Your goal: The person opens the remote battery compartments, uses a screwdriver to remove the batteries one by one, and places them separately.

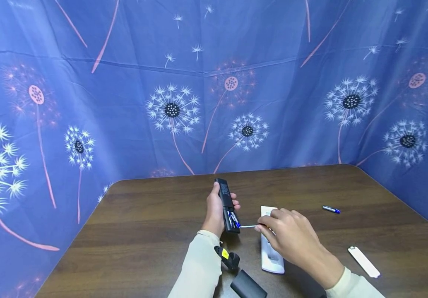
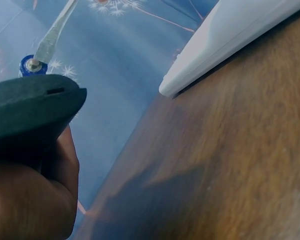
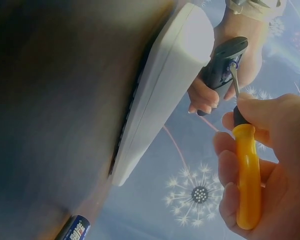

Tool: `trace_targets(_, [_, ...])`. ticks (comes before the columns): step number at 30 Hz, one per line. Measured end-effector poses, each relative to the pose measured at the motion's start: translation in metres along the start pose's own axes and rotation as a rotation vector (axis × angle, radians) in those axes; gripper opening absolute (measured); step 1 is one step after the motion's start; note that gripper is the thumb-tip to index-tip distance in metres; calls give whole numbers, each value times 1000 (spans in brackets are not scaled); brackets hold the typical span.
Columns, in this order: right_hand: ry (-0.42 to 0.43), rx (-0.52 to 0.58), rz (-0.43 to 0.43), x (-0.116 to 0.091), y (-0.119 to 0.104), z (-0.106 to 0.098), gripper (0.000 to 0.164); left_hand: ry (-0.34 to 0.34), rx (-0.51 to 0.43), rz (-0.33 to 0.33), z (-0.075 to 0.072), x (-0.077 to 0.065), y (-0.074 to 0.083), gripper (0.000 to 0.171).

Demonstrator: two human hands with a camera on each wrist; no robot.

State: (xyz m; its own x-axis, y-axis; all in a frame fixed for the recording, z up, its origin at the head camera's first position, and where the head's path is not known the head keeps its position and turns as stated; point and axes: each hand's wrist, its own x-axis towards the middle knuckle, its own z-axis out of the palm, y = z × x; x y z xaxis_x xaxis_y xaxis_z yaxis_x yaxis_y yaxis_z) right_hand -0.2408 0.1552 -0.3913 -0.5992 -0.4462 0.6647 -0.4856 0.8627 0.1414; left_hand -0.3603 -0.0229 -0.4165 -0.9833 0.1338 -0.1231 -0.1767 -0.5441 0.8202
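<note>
My left hand (image 1: 214, 211) grips a black remote control (image 1: 224, 193), its battery side facing up and the compartment at the near end uncovered. Blue-and-white batteries (image 1: 233, 219) lie in that compartment. In my right hand (image 1: 296, 236) is a screwdriver with a yellow handle (image 3: 248, 180), fingers curled round it. The screwdriver's flat metal blade (image 2: 50, 42) reaches the metal end of one battery (image 2: 30, 66), which sticks up above the remote's edge. Below my right hand a white remote control (image 1: 272, 260) lies on the table, partly hidden by that hand.
A loose blue battery (image 1: 331, 209) lies on the wooden table (image 1: 143, 231) to the right. Nearer is a white battery cover (image 1: 364, 262). A dark, smooth piece (image 1: 248, 284) sits at the front, beside the black wrist camera (image 1: 229, 257). Patterned blue cloth (image 1: 124, 82) hangs behind the table.
</note>
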Motion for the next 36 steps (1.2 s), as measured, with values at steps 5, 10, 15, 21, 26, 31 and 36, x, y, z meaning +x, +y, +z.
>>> trace_targets(5, [-14,0,5,1,-1,1,11,-7,-7,-3,-1,1,1,70])
trace_targets(10, [-27,4,9,1,-1,0,11,3,5,-7,-1,0,1,69])
trace_targets(15, [-43,13,23,1,0,-1,9,20,20,-23,0,-2,2,69])
trace_targets(21, [-70,15,42,-1,-1,-1,8,18,35,-33,0,-3,0,72])
trace_targets(26, [-91,6,58,-3,-2,-1,9,12,25,-27,0,-3,-3,70])
trace_targets(31, [-88,3,59,-3,-2,-1,9,17,24,-22,0,-2,-3,69])
trace_targets(36, [-112,-7,86,0,-3,-3,11,25,34,-20,1,-2,-1,68])
